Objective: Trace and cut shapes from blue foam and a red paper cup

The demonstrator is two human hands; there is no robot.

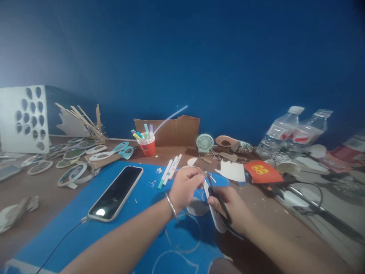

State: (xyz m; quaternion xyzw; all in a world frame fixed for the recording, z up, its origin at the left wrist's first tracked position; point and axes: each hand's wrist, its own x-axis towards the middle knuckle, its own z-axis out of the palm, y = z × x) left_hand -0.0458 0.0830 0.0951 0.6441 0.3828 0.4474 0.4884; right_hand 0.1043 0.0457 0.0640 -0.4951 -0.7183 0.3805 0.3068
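My left hand (pixel 185 186), with a silver bangle at its wrist, is closed in a pinch at the upper end of a narrow white piece (pixel 213 213) that looks like card seen nearly edge-on. My right hand (pixel 232 207) is wrapped round the dark handles of a pair of scissors (pixel 224 209). The scissors lie against the white piece, their blades pointing up toward my left fingertips; the blade tips are hard to make out. Beneath the hands a blue sheet (pixel 154 228) with faint white outlines covers the table, and a rounded pale cutout (pixel 197 207) lies on it.
A phone (pixel 116 194) with a cable lies left on the blue sheet. Behind are marker pens (pixel 169 171), a red paper cup (pixel 147 146) of markers and a small green fan (pixel 204 142). Ring-shaped pieces (pixel 72 175) crowd the left; two plastic bottles (pixel 281 131) lean at right.
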